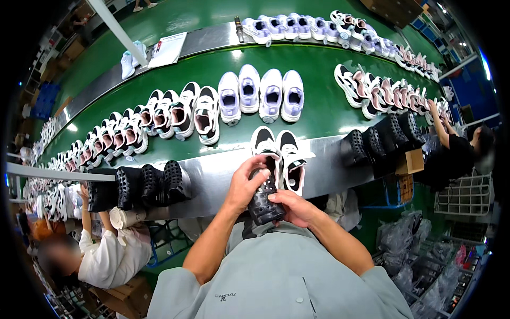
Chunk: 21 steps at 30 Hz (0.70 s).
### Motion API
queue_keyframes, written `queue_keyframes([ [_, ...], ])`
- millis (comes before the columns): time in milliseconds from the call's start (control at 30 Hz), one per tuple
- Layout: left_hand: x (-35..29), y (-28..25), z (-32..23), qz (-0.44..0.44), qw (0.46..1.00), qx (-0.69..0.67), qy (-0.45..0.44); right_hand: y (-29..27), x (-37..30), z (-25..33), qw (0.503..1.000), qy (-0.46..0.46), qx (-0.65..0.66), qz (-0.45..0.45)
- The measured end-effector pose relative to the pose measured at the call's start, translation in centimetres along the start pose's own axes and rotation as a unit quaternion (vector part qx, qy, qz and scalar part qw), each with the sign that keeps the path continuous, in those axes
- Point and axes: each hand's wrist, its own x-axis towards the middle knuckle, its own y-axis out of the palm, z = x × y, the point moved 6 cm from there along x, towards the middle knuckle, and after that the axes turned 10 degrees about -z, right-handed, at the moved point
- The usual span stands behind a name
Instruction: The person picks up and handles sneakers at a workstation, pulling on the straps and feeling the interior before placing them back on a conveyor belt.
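Observation:
Close to my body I hold a black shoe-shaped form dotted with round holes (pixel 264 204). My left hand (pixel 244 186) is closed round its upper left side, thumb across the top. My right hand (pixel 295 207) grips its lower right side, with the thumb on top. Just beyond, a pair of black-and-white sneakers stands side by side on the steel ledge (pixel 212 186), toes pointing away. The left sneaker (pixel 262 137) is partly hidden behind my left hand and the form; the right sneaker (pixel 292 165) shows its pale pink lining.
Similar black perforated forms stand left (pixel 151 186) and right (pixel 382 141) on the ledge. Beyond, a green belt (pixel 319 106) carries black-and-white sneakers (pixel 206 114) and lavender sneakers (pixel 271 95). Co-workers sit at left (pixel 114 255) and right (pixel 451 149). A white post rises at upper left.

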Motion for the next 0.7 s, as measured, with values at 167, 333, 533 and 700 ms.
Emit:
queue_keyframes([
  [167, 0.9, -1.4, 4.1, -0.107, 0.981, 0.153, 0.043, -0.2, -5.3, 3.6, 0.637, -0.398, -0.576, -0.323],
  [333, 0.5, 1.3, 2.6, -0.097, 0.965, 0.216, 0.109, -2.4, -4.0, 2.4, 0.715, -0.294, -0.561, -0.296],
  [533, 4.8, 2.2, 1.8, -0.069, 0.83, 0.435, 0.343, -4.8, -2.1, 3.4, 0.669, -0.27, -0.605, -0.336],
  [700, 6.9, 3.3, 4.6, 0.167, 0.873, 0.379, 0.257, -5.3, 2.0, 4.2, 0.596, -0.291, -0.659, -0.355],
])
